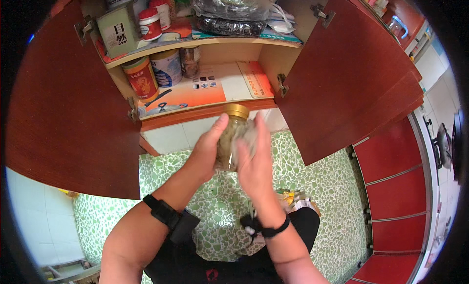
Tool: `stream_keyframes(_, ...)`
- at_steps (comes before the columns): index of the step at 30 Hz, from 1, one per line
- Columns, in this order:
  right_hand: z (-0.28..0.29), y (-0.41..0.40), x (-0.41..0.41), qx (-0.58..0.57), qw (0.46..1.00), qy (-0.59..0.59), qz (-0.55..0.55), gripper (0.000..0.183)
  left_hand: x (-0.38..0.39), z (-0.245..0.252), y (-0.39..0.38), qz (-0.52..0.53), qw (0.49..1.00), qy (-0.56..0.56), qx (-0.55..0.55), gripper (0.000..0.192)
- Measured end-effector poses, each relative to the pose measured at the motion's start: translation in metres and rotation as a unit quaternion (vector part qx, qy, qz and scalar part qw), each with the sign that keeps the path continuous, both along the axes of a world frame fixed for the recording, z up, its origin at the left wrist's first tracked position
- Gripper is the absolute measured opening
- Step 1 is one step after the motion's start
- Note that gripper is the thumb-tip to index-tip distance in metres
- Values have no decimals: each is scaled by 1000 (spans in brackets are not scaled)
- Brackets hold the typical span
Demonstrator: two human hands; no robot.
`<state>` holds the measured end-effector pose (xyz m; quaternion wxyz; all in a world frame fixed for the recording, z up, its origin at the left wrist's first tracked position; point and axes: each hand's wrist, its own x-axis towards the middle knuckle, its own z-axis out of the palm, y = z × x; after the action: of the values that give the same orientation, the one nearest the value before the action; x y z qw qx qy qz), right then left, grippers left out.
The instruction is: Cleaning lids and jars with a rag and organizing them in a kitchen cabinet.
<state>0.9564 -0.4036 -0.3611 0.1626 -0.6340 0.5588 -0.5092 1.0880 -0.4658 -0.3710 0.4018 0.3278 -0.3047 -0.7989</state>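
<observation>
My left hand (205,148) holds a clear jar (228,146) with a gold lid (236,110), upright but slightly tilted, in front of the open cabinet. On the jar's right side, my right hand (254,159) presses a greyish cloth (247,139); both are blurred. What the jar contains is unclear. Beyond it, on the lower shelf (231,84), an orange-red canister (141,78), a white and blue tin (166,67) and a dark-filled jar (190,62) stand at the left.
Two dark red doors, the left (69,111) and the right (351,82), swing out on both sides. The upper shelf (205,42) carries a green tin (116,33), red-capped bottles (150,25) and plastic-wrapped bundles (231,12). Packages (293,198) lie on the pebble-patterned floor (216,210).
</observation>
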Motion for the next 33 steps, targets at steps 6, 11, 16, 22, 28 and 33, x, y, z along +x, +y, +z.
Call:
stream_keyframes(6, -14, -19, -19, 24, 994, -97, -47, 66, -6, 2, 9, -36, 999, 11, -3, 63)
stream_keyframes(11, -6, -22, -25, 50, 902, -426, 42, 64, -8, 7, 3, -38, 992, 119, 7, 62)
stream_keyframes(16, -4, 17, -5, -30, 995, -96, 0, 64, -1, 12, 2, -67, 991, 116, 10, 61)
stream_keyframes(22, 10, -26, -27, -13, 997, -65, -28, 65, -7, 14, 9, -39, 996, -43, -75, 69)
stream_keyframes(28, -3, 13, 4, 48, 974, -220, -1, 69, 0, 14, 1, -20, 999, 26, -38, 69)
stream_keyframes(33, -8, -10, -5, 44, 973, -223, -49, 63, -8, 2, 9, -32, 998, -18, -55, 73)
